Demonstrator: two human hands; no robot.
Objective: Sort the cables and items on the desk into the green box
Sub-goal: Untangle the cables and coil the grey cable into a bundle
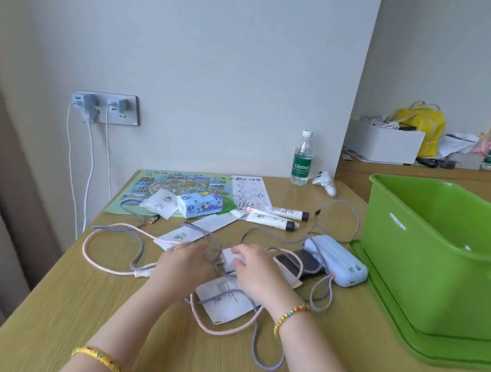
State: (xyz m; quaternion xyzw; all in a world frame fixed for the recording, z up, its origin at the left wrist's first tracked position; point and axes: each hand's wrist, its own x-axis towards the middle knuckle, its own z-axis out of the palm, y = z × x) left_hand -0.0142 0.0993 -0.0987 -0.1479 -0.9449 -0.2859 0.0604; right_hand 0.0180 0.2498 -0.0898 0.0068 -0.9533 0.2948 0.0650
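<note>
- Your left grip (188,259) rests on the worktop (104,308) with its fingers bent into a loop of grey cable (214,251); motion blur prevents confirming whether they pinch it.
- Your right grip (255,269) sits just right of the left grip, fingers curled down over a white paper sheet (225,303) and the same grey cable; you cannot tell whether it grasps anything.
- A pink cable (103,238) loops to the left of your left grip and continues beneath both wrists.
- A pale blue power bank (339,261) lies just right of your right grip, beside a dark pouch (302,263).
- The green box (442,253) stands well to the right of your right grip, on a green lid (407,339), opening upward.
- Beyond both grips lie two white tubes (278,217), a tissue pack (198,205), white sachets (162,204) and a printed map (153,182).
- A water bottle (303,160) stands upright at the far worktop edge.
</note>
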